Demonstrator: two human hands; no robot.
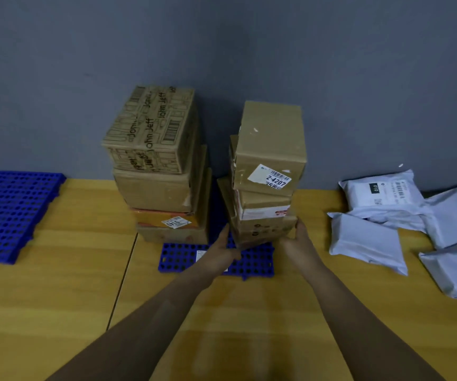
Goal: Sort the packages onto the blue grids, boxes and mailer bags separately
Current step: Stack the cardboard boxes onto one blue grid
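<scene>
Two stacks of cardboard boxes stand on the middle blue grid point(177, 258). The left stack is topped by a printed "John Jeff" box point(150, 127). The right stack leans a little and is topped by a brown box point(269, 144) with a white label. My left hand point(221, 250) and my right hand point(297, 240) press on either side of the bottom box point(263, 229) of the right stack. Several white mailer bags point(367, 240) lie loose on the table at the right, off any grid.
A second blue grid point(4, 213) lies bare at the far left of the wooden table point(57, 298). A grey wall point(221, 50) stands right behind the stacks. A seam runs down the table left of my left arm.
</scene>
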